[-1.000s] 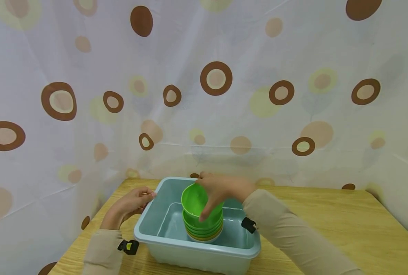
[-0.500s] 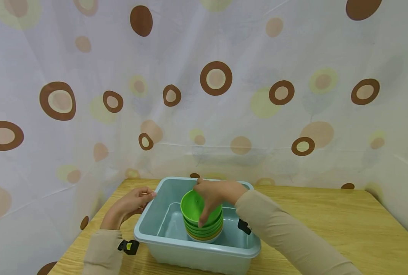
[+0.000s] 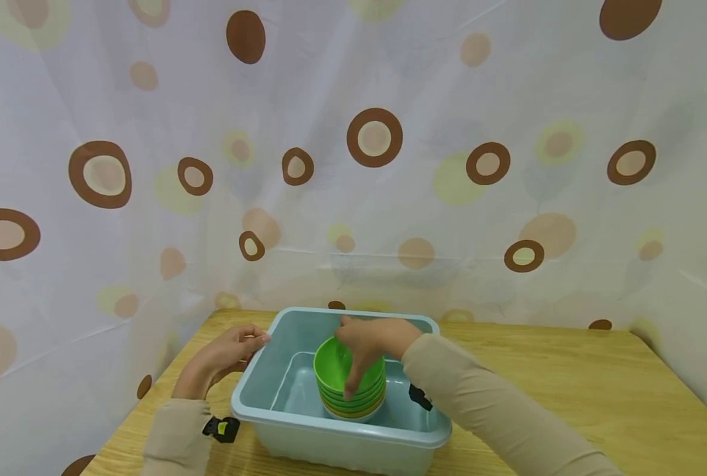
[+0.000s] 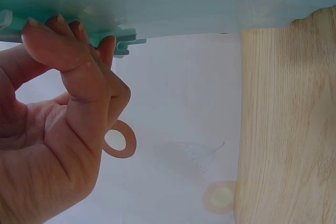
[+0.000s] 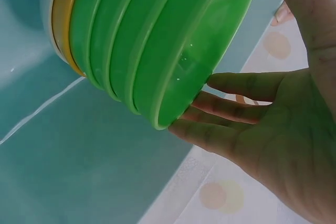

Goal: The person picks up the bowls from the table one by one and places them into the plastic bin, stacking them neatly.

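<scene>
Inside a light blue plastic basin [image 3: 335, 446] stands a stack of nested bowls. Several are green, above a yellow bowl [image 5: 65, 14] and a white bowl [image 5: 48, 9] at the bottom. My right hand [image 3: 372, 342] spans the top green bowl [image 3: 331, 367], its thumb on the near side and its fingertips at the rim, as the right wrist view also shows. That bowl sits down in the stack, slightly tilted. At the basin's left side, my left hand [image 3: 225, 354] grips the rim, curled fingers against the underside in the left wrist view.
The basin stands on a wooden table [image 3: 543, 383], which extends to its right. A white curtain [image 3: 424, 198] with brown, peach and yellow circles hangs behind and at the sides. Each wrist wears a black strap [image 3: 222, 430].
My right hand has lowered the top green bowl into the stack; the gap beneath it has narrowed. My left hand has stayed at the basin's rim.
</scene>
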Tool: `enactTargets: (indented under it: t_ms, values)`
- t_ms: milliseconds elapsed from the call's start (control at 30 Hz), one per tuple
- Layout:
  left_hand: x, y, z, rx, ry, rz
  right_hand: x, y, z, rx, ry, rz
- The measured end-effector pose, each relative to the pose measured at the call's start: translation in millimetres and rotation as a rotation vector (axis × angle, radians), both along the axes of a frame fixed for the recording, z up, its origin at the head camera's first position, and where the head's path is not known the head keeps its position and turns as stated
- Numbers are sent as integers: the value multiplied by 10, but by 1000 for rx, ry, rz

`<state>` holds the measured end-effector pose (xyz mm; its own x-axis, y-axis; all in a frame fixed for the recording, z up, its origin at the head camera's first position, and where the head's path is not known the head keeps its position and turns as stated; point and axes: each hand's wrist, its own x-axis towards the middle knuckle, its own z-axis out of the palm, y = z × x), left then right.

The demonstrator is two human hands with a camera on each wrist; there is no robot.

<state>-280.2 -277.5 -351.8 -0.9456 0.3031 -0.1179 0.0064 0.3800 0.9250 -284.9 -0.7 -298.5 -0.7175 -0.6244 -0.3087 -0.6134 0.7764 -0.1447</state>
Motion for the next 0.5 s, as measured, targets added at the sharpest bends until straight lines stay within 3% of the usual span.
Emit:
enactTargets:
  t_ms: [500]
  values:
    - [4,4,-6,-8,8,-1,15,7,-28,18,-2,-21]
